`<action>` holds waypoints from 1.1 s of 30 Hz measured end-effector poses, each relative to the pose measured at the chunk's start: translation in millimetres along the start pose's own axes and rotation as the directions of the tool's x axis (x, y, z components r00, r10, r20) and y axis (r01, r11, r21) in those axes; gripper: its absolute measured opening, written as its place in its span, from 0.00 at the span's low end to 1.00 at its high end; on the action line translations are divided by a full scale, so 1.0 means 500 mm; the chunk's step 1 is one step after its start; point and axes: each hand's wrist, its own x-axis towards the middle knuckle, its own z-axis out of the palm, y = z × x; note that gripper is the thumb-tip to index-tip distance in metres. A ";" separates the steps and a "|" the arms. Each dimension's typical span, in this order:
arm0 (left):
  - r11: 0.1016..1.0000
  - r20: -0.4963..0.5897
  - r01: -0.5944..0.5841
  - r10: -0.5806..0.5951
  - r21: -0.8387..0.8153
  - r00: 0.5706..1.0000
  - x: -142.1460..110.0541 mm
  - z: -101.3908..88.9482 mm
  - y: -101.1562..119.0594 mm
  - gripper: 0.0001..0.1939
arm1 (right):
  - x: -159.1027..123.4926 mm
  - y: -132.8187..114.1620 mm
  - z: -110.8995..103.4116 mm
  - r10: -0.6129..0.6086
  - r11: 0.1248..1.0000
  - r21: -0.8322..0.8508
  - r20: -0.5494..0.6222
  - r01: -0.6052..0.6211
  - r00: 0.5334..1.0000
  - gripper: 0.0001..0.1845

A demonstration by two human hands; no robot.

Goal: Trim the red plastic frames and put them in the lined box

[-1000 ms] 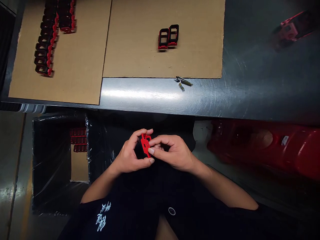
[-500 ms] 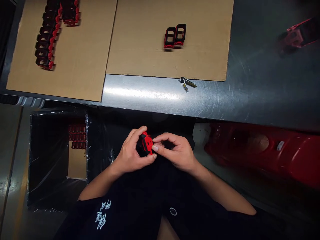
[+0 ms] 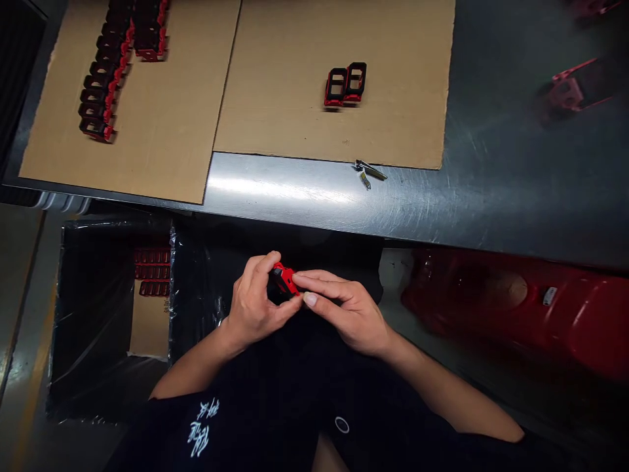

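Observation:
My left hand (image 3: 255,300) is closed round a small red and black plastic frame (image 3: 286,280), with fingers on its upper edge and the thumb below. The part is tilted, its red face turned toward the right. From that side my right hand (image 3: 346,308) grips it lightly, its straight fingertips on the red face and its thumb by the lower corner. Whether something small sits under the right fingertips is hidden. Both hands are in front of my body, below the table edge.
Two matching frames (image 3: 345,85) stand on a cardboard sheet (image 3: 280,98). More frames line the left sheet (image 3: 162,131). Nail clippers (image 3: 371,172) lie on the metal table (image 3: 295,187). A lined box (image 3: 93,314) holds further parts at lower left; a large red object (image 3: 472,308) is at right.
The right fingers have moved from the part's lower edge up onto its red face. The part has turned slightly in my left hand. The view has shifted a little.

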 end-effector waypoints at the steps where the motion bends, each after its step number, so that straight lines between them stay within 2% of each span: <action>1: 1.000 -0.002 0.000 0.000 0.012 1.000 -0.001 0.000 0.000 0.35 | 0.000 0.001 0.000 0.001 1.000 -0.003 -0.001 -0.001 1.000 0.15; 5: 1.000 0.008 0.003 -0.003 0.027 1.000 -0.005 -0.001 0.000 0.36 | 0.000 -0.003 0.000 -0.017 0.999 -0.051 -0.006 0.016 1.000 0.18; 9: 1.000 0.028 0.012 -0.012 -0.002 1.000 -0.007 -0.005 0.002 0.38 | 0.001 -0.012 -0.002 -0.093 0.987 -0.133 -0.013 0.090 0.996 0.24; 13: 0.999 0.048 0.022 -0.020 -0.029 0.999 -0.004 -0.008 0.007 0.37 | 0.001 -0.018 -0.005 -0.112 0.985 -0.131 -0.014 0.109 0.994 0.26; 16: 0.999 0.050 0.026 -0.023 -0.046 0.998 0.000 -0.009 0.011 0.37 | 0.000 -0.021 -0.008 -0.064 0.995 -0.078 -0.014 0.063 0.998 0.24; 21: 0.999 0.045 0.005 -0.003 -0.034 0.999 0.003 -0.008 0.014 0.38 | -0.003 -0.027 -0.009 0.089 0.989 0.127 -0.060 -0.081 0.994 0.13; 25: 0.999 0.040 0.021 -0.019 -0.037 0.999 0.003 -0.007 0.014 0.38 | -0.002 -0.026 -0.006 0.051 0.995 0.088 -0.123 -0.040 0.991 0.04; 30: 0.997 0.065 0.012 -0.007 -0.075 0.998 0.005 -0.006 0.016 0.38 | -0.001 -0.024 -0.003 0.041 0.999 -0.022 -0.191 -0.046 0.981 0.04; 33: 0.997 0.076 -0.017 0.022 -0.070 0.997 0.006 -0.006 0.018 0.38 | 0.004 -0.023 -0.005 0.154 0.988 0.054 -0.133 -0.148 0.979 0.09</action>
